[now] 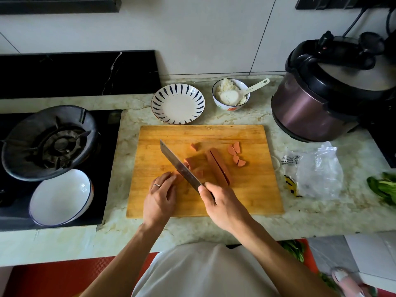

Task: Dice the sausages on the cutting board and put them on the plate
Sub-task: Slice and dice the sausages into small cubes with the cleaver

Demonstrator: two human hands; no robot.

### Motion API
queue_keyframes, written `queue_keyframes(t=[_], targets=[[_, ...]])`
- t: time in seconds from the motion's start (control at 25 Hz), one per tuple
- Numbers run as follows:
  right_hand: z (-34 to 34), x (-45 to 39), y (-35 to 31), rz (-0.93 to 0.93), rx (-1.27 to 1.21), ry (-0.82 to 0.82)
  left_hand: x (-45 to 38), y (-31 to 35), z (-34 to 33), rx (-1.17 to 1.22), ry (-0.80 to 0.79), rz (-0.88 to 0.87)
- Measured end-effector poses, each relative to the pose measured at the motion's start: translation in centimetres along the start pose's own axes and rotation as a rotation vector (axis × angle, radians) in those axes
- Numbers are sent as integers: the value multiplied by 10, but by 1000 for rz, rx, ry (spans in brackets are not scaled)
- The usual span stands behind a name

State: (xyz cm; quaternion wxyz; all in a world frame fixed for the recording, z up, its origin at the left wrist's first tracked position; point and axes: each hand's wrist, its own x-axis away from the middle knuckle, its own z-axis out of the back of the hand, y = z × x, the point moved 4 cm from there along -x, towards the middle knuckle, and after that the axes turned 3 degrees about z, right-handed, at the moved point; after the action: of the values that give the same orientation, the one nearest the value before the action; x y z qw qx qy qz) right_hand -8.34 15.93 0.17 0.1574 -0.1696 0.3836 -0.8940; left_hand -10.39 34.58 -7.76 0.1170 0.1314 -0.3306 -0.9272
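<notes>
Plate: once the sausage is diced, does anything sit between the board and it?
Nothing visible does. The plate is bare and sits just past the board's far edge, with only bare counter between. The rice bowl stands to its right, off the path from the sausage pieces.

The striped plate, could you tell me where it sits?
The striped plate sits just beyond the cutting board, left of the rice bowl.

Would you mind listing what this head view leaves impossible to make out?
- Sausage piece under the left hand: fingertips and the steel cleaver blade hide the cut.
- Right hand: covers the knife handle.
- Clear plastic bag: print too small to read.
- Leafy greens: cut off by the right edge.
- Purple pressure cooker: lid hides its contents.
</notes>
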Motion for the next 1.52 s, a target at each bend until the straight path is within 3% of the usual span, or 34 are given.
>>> queue_keyframes(t=[0.48, 0.84, 1.12, 1.52], targets=[[-8, 6, -9, -33, 161, -64, -1, -4, 0, 79, 21, 9], [-30, -2, -13, 2, 330, -24, 0, 3, 2, 76, 61, 2], [-23, -18, 9, -113, -99, -6, 2, -2, 2, 60, 26, -11], [-6, -7, 4, -5, -5, 25, -14, 4, -5, 62, 29, 69]])
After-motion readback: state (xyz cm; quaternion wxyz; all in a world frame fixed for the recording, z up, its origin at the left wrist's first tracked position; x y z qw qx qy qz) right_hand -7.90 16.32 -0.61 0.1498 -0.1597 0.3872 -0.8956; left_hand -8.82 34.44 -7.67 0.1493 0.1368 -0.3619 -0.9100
